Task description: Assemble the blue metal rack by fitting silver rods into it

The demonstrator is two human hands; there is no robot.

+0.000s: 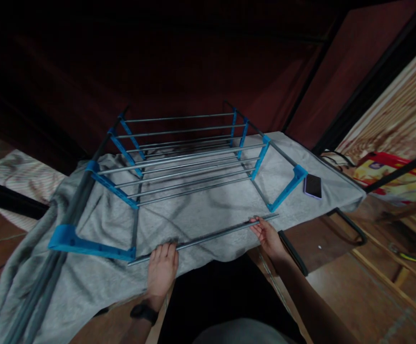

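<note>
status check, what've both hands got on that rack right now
Left hand and right hand both gripping one loose metal rod. Rod lies by the blue-bracket rack on the grey cloth. Phone off right, apart.

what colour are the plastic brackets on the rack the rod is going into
Bright blue brackets, seen in the head view, joining the grey metal rods.

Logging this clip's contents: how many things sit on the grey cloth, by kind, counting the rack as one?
Rack of metal bars with blue brackets: 1
Loose metal rod, with the left hand and right hand on it: 1
Phone: 1
Total: 3, all on the grey cloth
</note>
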